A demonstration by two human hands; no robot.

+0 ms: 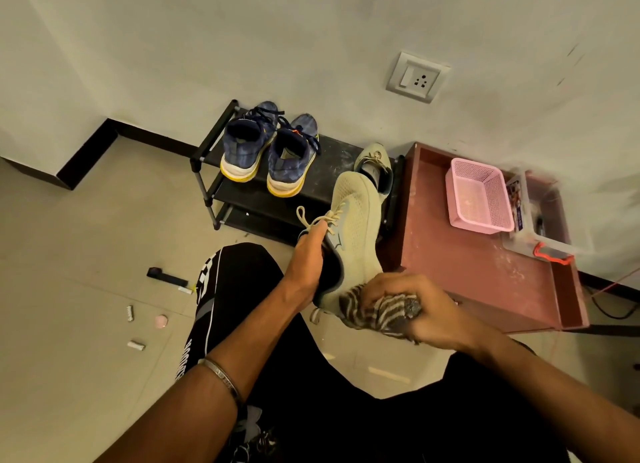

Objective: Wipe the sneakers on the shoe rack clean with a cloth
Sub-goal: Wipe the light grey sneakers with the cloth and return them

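Left hand (306, 265) grips the pale green sneaker (349, 234) from inside, toe up toward the shoe rack (211, 171), so the heel side faces the cloth. Right hand (412, 310) clutches the striped cloth (377, 315) against the heel. Its mate (375, 166) and the blue pair (268, 154) sit on the rack's top shelf. Pink basket (479, 196) looks empty; clear box (540, 216) contents unclear.

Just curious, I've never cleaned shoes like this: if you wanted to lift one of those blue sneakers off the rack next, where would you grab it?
Probably by the heel collar of the nearer blue sneaker, coming from above: its heel faces the person and its opening is up.
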